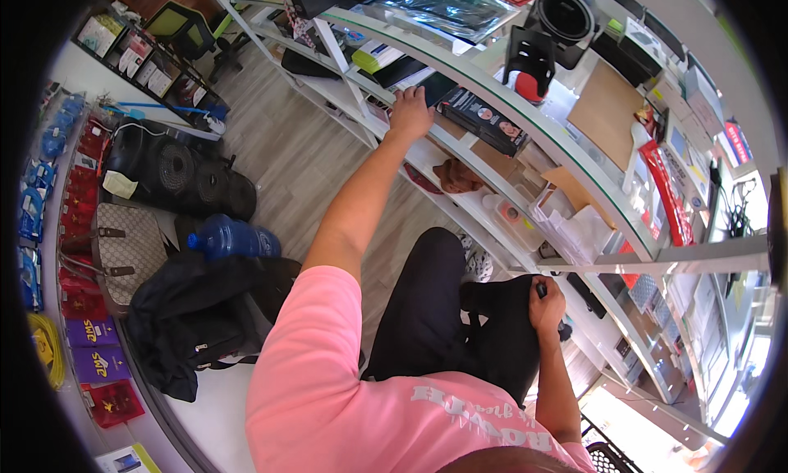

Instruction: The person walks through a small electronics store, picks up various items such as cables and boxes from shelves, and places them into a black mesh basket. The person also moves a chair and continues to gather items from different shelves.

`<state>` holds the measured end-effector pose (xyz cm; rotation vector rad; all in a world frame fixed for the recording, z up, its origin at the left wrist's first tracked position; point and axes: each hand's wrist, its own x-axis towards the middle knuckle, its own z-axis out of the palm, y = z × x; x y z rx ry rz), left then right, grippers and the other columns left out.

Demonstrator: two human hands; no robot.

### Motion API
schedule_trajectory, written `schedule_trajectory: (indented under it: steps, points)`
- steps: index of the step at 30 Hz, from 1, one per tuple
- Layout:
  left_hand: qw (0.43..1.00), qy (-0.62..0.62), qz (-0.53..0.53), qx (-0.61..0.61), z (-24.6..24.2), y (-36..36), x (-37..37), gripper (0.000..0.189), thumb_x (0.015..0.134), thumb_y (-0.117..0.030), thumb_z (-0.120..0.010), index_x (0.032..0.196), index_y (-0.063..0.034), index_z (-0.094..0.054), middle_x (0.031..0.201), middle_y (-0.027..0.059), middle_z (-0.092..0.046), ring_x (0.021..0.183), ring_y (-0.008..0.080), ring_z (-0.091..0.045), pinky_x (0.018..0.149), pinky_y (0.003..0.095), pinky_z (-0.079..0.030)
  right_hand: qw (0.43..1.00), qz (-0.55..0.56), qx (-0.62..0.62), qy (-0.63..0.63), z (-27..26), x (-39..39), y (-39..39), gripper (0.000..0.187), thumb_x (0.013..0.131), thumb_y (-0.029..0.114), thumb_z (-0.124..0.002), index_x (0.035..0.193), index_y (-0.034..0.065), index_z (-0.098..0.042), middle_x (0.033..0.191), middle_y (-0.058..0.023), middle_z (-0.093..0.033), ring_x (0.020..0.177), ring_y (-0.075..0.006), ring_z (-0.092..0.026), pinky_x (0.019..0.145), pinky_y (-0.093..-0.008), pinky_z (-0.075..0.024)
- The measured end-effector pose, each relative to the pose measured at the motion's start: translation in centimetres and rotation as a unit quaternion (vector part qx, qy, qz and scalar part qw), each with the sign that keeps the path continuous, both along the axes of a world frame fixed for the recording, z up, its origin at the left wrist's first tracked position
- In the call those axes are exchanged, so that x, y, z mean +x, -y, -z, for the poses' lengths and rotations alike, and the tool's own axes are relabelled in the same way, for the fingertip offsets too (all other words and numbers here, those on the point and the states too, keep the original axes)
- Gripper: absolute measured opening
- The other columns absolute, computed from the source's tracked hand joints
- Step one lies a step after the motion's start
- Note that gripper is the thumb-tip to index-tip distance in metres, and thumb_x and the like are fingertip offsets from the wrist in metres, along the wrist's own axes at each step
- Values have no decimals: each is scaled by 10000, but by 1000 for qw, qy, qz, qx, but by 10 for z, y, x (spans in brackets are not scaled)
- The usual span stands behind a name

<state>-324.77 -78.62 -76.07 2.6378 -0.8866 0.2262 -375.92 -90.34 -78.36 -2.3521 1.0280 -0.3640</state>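
My left hand (411, 114) reaches out to a shelf under the glass counter top. Its fingers lie over the near edge of a dark flat object (438, 87); whether they grip it is hidden. Right beside that hand, a black product box (483, 119) with printed pictures rests on the shelf. My right hand (546, 307) is by my knee, closed around a small black object (541, 289), of which only the end shows.
The glass counter (557, 134) bears a black round device (563, 14) and a brown board (606, 113). White papers (572, 223) fill a lower shelf. On the left are a black speaker (178, 171), a patterned handbag (132, 251), a blue water bottle (237, 237) and a black backpack (215, 331).
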Motion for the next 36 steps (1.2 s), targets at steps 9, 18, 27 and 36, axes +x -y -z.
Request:
schedule_trajectory:
  steps: [9, 18, 27, 36]
  points:
    - [962, 33, 63, -265, 10, -15, 46, 470, 923, -275, -694, 1323, -44, -609, 1390, 192, -565, 1322, 390, -491, 1125, 500, -393, 1000, -10, 11, -20, 1, 10, -1, 158, 930, 205, -692, 960, 52, -720, 897, -183, -734, 854, -387, -706, 785, -451, -531]
    - [964, 62, -58, -253, 1, -38, 135, 612, 937, -473, -683, 1348, -25, -619, 1401, 188, -591, 1334, 368, -513, 1143, 462, -398, 998, -16, -21, -55, -3, 23, -2, 188, 955, 221, -681, 946, 36, -711, 859, -195, -722, 795, -400, -694, 737, -460, -520]
    - [999, 6, -12, -38, 12, -32, 120, 798, 919, -568, -678, 1499, -54, -487, 1489, 164, -507, 1409, 351, -439, 1162, 484, -369, 996, -16, -18, -80, -6, 31, -3, 204, 973, 223, -674, 962, 24, -714, 869, -205, -723, 820, -379, -712, 766, -434, -523]
    - [999, 4, -27, 32, -18, -16, 113, 752, 919, -566, -682, 1440, -44, -535, 1410, 182, -569, 1332, 379, -486, 1100, 531, -401, 997, 2, -7, -83, -15, 34, -7, 195, 963, 223, -682, 957, 32, -720, 863, -188, -725, 808, -358, -706, 762, -425, -523]
